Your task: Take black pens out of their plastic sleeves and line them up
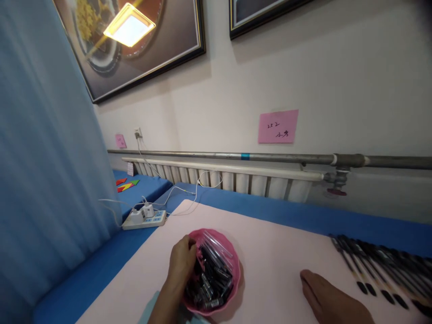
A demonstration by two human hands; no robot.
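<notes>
My left hand (183, 260) reaches over the left rim of a round pink bowl (238, 270). Its fingers are curled closed, and whatever they grip is hidden. Small black parts (211, 285) with shiny bands fill the bowl, with thin clear tubes (218, 246) along its far side. My right hand (332, 299) is at the lower right, above the pink sheet (270, 265). Its fingers are pressed together, their underside out of sight. To the right of it lies a row of slender dark brush-like sticks (378, 265) with tan bands and black oval ends, somewhat blurred.
A blue surface (286, 213) lies under the pink sheet. On the left stands a white power strip (145, 219) with plugged-in chargers and loose white cables. Behind run a radiator (229, 180) and a metal pipe (286, 157). A blue curtain (50, 157) hangs at the left.
</notes>
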